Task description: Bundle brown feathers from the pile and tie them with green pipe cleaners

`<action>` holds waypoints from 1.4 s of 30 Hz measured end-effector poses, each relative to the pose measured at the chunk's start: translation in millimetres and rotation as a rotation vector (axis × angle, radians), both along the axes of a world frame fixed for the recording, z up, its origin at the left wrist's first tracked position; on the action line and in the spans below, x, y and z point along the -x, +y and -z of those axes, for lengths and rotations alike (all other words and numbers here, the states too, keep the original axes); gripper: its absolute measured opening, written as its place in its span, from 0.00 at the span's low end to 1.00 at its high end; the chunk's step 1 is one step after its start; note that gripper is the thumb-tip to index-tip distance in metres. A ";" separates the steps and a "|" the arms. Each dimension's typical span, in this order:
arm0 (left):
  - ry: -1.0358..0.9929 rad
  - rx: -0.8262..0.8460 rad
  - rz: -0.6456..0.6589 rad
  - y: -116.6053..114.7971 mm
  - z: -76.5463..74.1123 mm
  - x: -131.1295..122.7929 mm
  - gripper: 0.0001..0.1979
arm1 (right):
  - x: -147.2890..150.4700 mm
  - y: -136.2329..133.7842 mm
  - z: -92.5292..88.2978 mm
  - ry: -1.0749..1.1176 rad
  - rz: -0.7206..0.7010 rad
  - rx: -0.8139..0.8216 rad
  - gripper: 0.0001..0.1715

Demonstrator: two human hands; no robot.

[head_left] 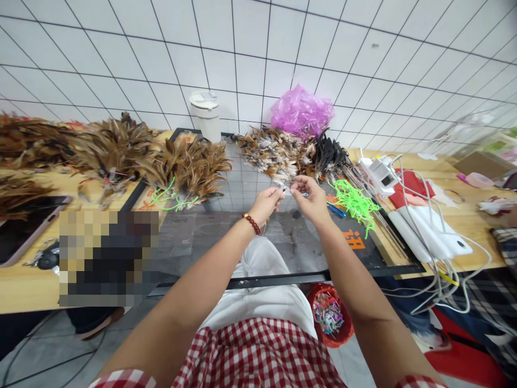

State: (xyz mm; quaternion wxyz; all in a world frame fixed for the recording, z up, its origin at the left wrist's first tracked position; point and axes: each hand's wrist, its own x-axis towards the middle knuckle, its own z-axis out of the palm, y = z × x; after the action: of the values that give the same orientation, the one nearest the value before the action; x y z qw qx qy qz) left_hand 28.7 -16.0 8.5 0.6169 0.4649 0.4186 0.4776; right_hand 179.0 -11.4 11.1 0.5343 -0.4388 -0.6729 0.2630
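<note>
My left hand, with a red bead bracelet at the wrist, and my right hand are raised together over the dark glass-topped table. Both pinch a small feather between their fingertips, too small to see well. Just beyond them lies a heap of speckled white-brown feathers, with black feathers beside it. A bundle of neon green cord lies right of my right hand.
Brown feather bunches cover the left wooden bench. A white lidded cup and pink plastic bag stand by the tiled wall. White devices with cables lie right. A phone lies left. A red basket sits below.
</note>
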 end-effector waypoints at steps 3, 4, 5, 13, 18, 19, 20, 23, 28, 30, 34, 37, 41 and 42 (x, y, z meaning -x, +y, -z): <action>-0.081 -0.001 0.028 -0.9 -0.9 -0.5 0.13 | 1.6 2.0 0.0 0.156 -0.138 0.230 0.24; -0.099 -0.006 0.051 -1.7 -1.3 -0.6 0.14 | 3.2 1.5 -0.7 0.207 -0.190 0.286 0.24; -0.114 -0.007 0.079 -2.7 -1.8 -0.6 0.14 | 5.0 0.5 -1.5 0.256 -0.230 0.320 0.22; -0.256 0.060 0.268 -7.8 -6.6 -1.4 0.15 | 9.4 -5.5 -6.2 0.421 -0.244 0.312 0.16; -0.116 -0.076 0.181 -6.4 1.2 -5.9 0.14 | 16.5 -6.4 -5.1 0.370 -0.191 0.317 0.21; -0.113 -0.087 0.160 -6.1 3.3 -6.4 0.15 | 18.0 -6.2 -4.9 0.350 -0.192 0.323 0.22; -0.124 -0.076 0.145 -5.8 5.2 -6.6 0.15 | 17.8 -5.7 -5.0 0.311 -0.182 0.315 0.22; -0.181 0.028 0.117 -4.7 9.4 -5.5 0.15 | 0.0 -1.6 -7.3 0.048 -0.008 0.129 0.19; -0.213 0.070 0.102 -3.0 12.5 -3.5 0.15 | -79.7 15.0 -12.9 -0.460 0.688 0.004 0.14; -0.210 0.062 0.112 -3.0 12.7 -3.6 0.15 | -106.7 24.6 -13.4 -0.657 0.788 0.239 0.13; -0.218 0.073 0.121 -3.7 11.8 -3.2 0.16 | -123.8 43.0 -9.5 -0.949 0.794 0.493 0.16; -0.214 0.084 0.122 -3.7 11.1 -2.5 0.16 | -116.8 51.7 -1.8 -1.090 0.725 0.464 0.17; -0.208 0.083 0.131 -2.2 13.1 -2.5 0.17 | -112.3 54.6 2.6 -1.222 0.652 0.347 0.17; -0.210 0.078 0.134 -1.7 14.0 -2.6 0.17 | -113.5 53.6 0.2 -1.227 0.652 0.322 0.16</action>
State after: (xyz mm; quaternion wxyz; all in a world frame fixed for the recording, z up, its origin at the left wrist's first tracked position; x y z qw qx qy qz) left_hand 31.4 -17.7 -5.5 0.7053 0.4148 0.3382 0.4648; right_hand 292.5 42.1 10.8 0.0392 -0.7602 -0.6394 -0.1085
